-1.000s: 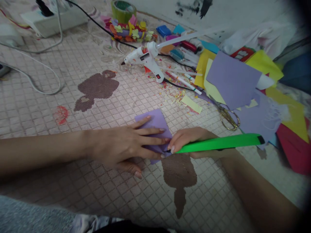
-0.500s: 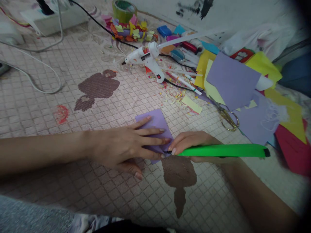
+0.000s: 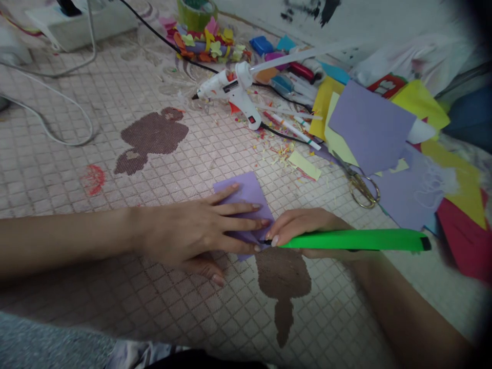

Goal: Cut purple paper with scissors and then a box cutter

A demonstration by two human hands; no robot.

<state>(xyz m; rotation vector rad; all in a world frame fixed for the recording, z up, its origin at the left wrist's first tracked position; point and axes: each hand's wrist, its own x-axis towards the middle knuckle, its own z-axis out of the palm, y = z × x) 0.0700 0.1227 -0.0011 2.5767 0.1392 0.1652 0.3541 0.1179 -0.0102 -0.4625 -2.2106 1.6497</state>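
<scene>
A small purple paper [image 3: 246,192] lies flat on the patterned cloth. My left hand [image 3: 196,228] rests on it with fingers spread, pressing it down. Beside it, my right hand [image 3: 303,225] grips a bright green tool [image 3: 357,239] with a dark tip, which looks like a pen or a cutter. The tip touches the paper's lower right part, close to my left fingertips. The tool's far end points right, over my right wrist.
Beyond the hands lies a white glue gun [image 3: 238,92] with a black cord. Scissors [image 3: 361,187] and coloured papers [image 3: 372,125] are at the right. A power strip [image 3: 84,25] stands at the back left, and a green tape roll [image 3: 196,15] at the back.
The view has shifted slightly. Both hands, the paper and the green tool keep almost the same places relative to one another.
</scene>
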